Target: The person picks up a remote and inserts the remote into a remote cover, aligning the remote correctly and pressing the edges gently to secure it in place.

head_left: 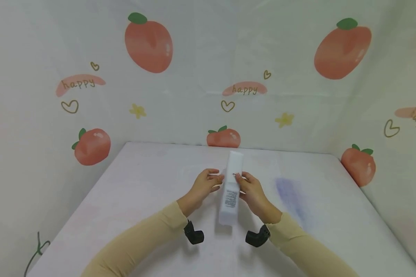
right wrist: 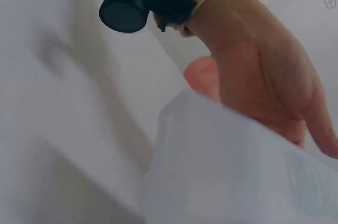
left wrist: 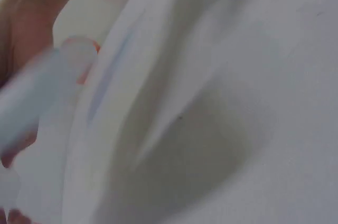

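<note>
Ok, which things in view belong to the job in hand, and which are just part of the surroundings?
Job in hand:
white container;
right hand, holding it;
left hand, beside it, contact unclear.

Just surroundings:
table;
fruit-print backdrop;
black wrist cameras, worn at the sleeves.

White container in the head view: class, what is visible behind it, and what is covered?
The pale tabletop shows around the white container; the strip directly behind, and anything there, is covered.
</note>
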Demonstrator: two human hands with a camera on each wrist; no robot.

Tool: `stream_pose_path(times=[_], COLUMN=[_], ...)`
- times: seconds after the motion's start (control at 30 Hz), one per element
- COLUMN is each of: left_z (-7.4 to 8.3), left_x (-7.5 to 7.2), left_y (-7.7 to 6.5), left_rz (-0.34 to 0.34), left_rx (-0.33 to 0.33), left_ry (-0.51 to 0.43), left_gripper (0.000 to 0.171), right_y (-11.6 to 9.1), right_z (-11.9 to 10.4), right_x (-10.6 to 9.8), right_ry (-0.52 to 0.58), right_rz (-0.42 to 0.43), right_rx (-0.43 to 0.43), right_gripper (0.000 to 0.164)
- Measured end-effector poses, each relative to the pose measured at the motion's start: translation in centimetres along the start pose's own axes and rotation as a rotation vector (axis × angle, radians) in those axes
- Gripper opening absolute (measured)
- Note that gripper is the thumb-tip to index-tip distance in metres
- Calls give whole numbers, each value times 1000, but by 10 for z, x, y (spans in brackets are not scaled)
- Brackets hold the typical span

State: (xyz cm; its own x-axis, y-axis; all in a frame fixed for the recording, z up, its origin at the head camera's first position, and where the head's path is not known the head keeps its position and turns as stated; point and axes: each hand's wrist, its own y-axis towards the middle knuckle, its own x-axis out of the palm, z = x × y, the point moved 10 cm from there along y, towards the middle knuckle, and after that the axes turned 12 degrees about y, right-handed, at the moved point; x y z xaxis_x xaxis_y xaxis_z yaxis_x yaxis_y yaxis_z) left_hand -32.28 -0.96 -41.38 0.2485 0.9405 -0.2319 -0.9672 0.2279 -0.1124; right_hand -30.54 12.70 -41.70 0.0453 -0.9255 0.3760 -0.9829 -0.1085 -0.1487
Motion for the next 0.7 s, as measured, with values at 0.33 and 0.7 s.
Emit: stream_pose_path(times=[0.33, 0.7], left_z=[-15, -20], left_x=[8, 1], left_y=[-3, -5], left_rz=[-25, 99], left_rx=[-106, -144], left_ry=[-145, -203], left_gripper=[34, 10], right_y=[1, -4], right_z=[-2, -4], right_x=[1, 10], right_ry=[40, -179], right_rz=[-5, -80], right_rx=[5, 26], right_gripper=[32, 43])
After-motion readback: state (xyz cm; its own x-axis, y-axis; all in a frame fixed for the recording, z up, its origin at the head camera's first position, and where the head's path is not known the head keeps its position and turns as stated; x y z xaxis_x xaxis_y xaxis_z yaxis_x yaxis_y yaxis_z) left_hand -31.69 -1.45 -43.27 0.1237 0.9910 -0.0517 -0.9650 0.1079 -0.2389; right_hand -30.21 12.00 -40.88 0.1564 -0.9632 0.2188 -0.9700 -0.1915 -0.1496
